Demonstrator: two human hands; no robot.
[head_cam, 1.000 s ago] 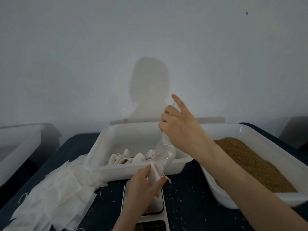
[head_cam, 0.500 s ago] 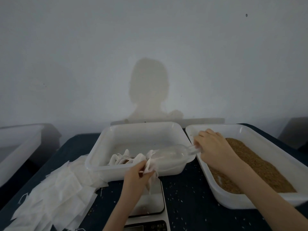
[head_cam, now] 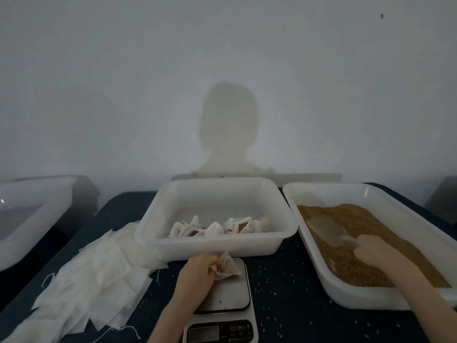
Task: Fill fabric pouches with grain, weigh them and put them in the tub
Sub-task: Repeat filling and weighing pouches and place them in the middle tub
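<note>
The left hand (head_cam: 200, 271) is closed on a pouch (head_cam: 228, 267), pinching its gathered mouth, and the pouch rests on the back edge of the scale (head_cam: 223, 295) plate, just in front of the tub (head_cam: 217, 214). The pouch is judged light, thin and limp; once filled it is likely to sag and spill if tipped, so it is best held at the gathered neck, mouth up. The right hand (head_cam: 371, 248) is curled round the handle of a clear scoop (head_cam: 326, 230) lying in the grain (head_cam: 366, 243), which is loose and judged prone to scatter; stray kernels are seen on the table (head_cam: 291, 280). Filled pouches lie in the tub. Flat pouches (head_cam: 91, 276) are heaped to the left. The scale's display and button markings are too blurred to be read; no brand is legible.
</note>
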